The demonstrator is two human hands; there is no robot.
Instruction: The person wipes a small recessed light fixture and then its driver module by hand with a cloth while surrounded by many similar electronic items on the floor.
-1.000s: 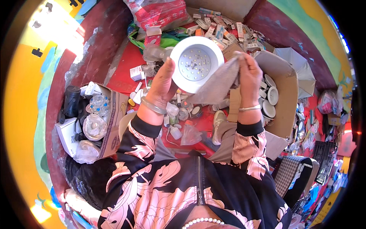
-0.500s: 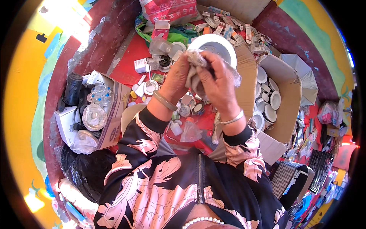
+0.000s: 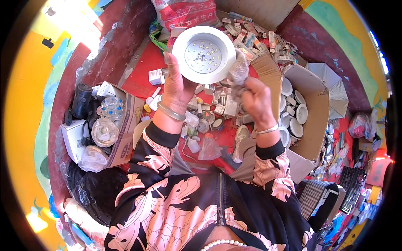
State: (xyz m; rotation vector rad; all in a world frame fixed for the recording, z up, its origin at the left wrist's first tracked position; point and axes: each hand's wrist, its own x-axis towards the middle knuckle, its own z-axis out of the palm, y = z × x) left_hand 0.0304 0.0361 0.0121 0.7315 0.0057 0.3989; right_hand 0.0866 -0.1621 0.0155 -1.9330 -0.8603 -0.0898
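Note:
A round white LED downlight [image 3: 204,55] is held up in front of me, its ring of small LED chips turned toward the camera. My left hand [image 3: 175,85] grips it from the lower left, thumb on the rim and fingers hidden behind. A greyish cloth [image 3: 238,71] is bunched in my right hand [image 3: 257,102], its upper part beside the lamp's right rim; I cannot tell whether they touch. Beneath the lamp, small boxes and lamp parts [image 3: 217,106] are strewn on a red sheet [image 3: 142,75].
At right stands an open cardboard box [image 3: 312,121] of white round lamps [image 3: 297,126]. A carton [image 3: 130,129] of mixed goods is on the left, near a black bag [image 3: 96,188]. Several small cartons [image 3: 251,37] are piled at the back beside a red-and-white sack [image 3: 186,14].
The lamp has moved left and now faces the camera with its LEDs fully visible. My left hand shifted left with it; my right hand drew right and down with the cloth.

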